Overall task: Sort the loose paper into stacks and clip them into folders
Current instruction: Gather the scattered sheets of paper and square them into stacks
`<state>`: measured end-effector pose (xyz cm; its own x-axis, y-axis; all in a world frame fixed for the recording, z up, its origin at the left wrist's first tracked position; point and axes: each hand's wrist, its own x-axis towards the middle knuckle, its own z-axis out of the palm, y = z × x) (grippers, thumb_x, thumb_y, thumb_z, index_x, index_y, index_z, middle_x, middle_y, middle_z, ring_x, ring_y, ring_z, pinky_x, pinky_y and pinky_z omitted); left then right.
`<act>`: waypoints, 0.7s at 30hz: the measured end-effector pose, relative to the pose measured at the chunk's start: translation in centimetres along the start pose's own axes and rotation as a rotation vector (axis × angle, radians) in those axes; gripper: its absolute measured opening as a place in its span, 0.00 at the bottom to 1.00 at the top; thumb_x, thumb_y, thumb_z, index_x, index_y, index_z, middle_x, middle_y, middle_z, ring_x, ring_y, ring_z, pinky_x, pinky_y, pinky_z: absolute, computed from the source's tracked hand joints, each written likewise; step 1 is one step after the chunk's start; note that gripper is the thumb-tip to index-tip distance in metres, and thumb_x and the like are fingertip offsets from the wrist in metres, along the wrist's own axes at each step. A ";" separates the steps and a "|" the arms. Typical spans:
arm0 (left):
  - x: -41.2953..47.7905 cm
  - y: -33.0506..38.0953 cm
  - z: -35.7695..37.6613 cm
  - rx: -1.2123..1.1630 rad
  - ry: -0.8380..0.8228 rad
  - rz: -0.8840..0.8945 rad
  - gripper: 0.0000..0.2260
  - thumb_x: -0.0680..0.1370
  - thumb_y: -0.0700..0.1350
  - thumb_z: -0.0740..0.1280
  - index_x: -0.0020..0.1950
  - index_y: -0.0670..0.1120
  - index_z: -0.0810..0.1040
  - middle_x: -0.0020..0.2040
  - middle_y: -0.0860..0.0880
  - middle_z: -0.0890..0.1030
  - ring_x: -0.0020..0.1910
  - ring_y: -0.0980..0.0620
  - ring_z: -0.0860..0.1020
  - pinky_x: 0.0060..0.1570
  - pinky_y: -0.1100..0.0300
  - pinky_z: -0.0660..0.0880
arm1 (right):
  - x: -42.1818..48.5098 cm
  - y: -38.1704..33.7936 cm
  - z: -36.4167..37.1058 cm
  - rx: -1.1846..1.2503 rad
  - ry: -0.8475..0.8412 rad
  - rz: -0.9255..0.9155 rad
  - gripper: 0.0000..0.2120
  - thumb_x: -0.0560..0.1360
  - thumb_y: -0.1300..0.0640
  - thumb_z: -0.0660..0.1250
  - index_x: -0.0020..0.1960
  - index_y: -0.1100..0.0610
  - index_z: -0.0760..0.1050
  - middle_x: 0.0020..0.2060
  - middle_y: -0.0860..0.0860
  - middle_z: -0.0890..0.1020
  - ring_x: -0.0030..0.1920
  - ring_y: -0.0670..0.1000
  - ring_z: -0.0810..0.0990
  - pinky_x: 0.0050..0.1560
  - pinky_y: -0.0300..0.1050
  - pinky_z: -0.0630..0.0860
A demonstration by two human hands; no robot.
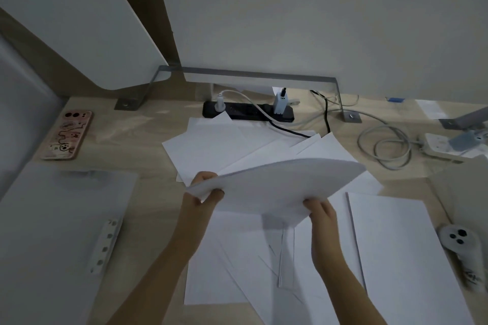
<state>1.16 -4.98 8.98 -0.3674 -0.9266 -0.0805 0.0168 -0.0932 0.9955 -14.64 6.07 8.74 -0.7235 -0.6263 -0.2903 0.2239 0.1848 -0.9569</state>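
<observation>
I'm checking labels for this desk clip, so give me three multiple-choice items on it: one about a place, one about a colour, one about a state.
1. Where does the phone lie?
A. far left of the desk
B. on the power strip
C. under the held sheets

2. What colour is the power strip?
A. white
B. black
C. red

3. How is the held stack of paper carried?
A. flat on the desk
B. in one hand
C. lifted, in both hands

Key: 1 A, it rests near the left edge; 2 B, its body is black; 3 C, the left hand and right hand grip its near corners.
</observation>
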 end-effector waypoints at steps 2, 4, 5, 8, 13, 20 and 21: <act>-0.1 0.0 0.0 -0.055 0.044 -0.024 0.10 0.71 0.33 0.66 0.44 0.48 0.78 0.34 0.57 0.81 0.38 0.61 0.78 0.37 0.74 0.72 | 0.1 -0.1 -0.4 0.055 0.037 -0.027 0.14 0.74 0.70 0.55 0.42 0.54 0.74 0.39 0.48 0.77 0.43 0.47 0.74 0.47 0.41 0.69; -0.4 -0.3 0.1 -0.099 0.074 -0.036 0.07 0.69 0.34 0.66 0.45 0.44 0.76 0.34 0.58 0.81 0.37 0.61 0.79 0.36 0.72 0.73 | 0.1 0.1 -1.0 0.078 0.027 -0.025 0.14 0.74 0.69 0.55 0.43 0.54 0.74 0.39 0.47 0.78 0.43 0.46 0.74 0.48 0.42 0.69; -0.6 -0.7 0.2 -0.095 0.087 -0.052 0.08 0.70 0.33 0.66 0.45 0.44 0.76 0.34 0.58 0.81 0.36 0.63 0.79 0.35 0.73 0.73 | 0.2 0.5 -1.2 0.056 -0.002 -0.002 0.14 0.75 0.68 0.55 0.45 0.54 0.75 0.41 0.46 0.79 0.45 0.45 0.75 0.49 0.42 0.69; -1.4 -1.4 1.3 0.019 0.112 -0.103 0.10 0.71 0.34 0.66 0.50 0.43 0.76 0.41 0.54 0.81 0.37 0.68 0.78 0.37 0.75 0.72 | 0.3 1.4 -1.9 -0.026 -0.123 0.086 0.14 0.78 0.62 0.57 0.58 0.48 0.75 0.53 0.43 0.81 0.54 0.41 0.77 0.52 0.38 0.71; -1.5 -0.6 4.4 0.025 0.150 -0.122 0.13 0.76 0.32 0.61 0.49 0.49 0.76 0.44 0.55 0.80 0.38 0.68 0.78 0.37 0.75 0.73 | 1.6 0.0 -4.9 -0.125 -0.020 0.045 0.07 0.77 0.59 0.61 0.53 0.54 0.75 0.46 0.48 0.81 0.47 0.48 0.79 0.47 0.43 0.75; -3.2 -3.3 13.3 0.203 -0.179 -0.310 0.14 0.79 0.47 0.61 0.39 0.37 0.68 0.35 0.45 0.67 0.35 0.51 0.67 0.39 0.57 0.63 | 3.5 0.8 -16.2 -0.420 0.204 0.078 0.07 0.79 0.57 0.59 0.45 0.58 0.73 0.37 0.51 0.75 0.39 0.51 0.72 0.35 0.43 0.67; -3.5 -4.0 14.5 0.231 -0.223 -0.339 0.15 0.79 0.47 0.60 0.38 0.39 0.67 0.34 0.45 0.66 0.35 0.51 0.66 0.39 0.57 0.64 | 3.7 1.1 -18.0 -0.450 0.244 0.100 0.07 0.79 0.56 0.58 0.46 0.57 0.73 0.38 0.50 0.76 0.39 0.50 0.72 0.36 0.43 0.67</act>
<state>-11.13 3.97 6.01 -0.5078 -0.7546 -0.4157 -0.3366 -0.2704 0.9020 -28.81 17.56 6.52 -0.8560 -0.4045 -0.3219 0.0355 0.5752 -0.8172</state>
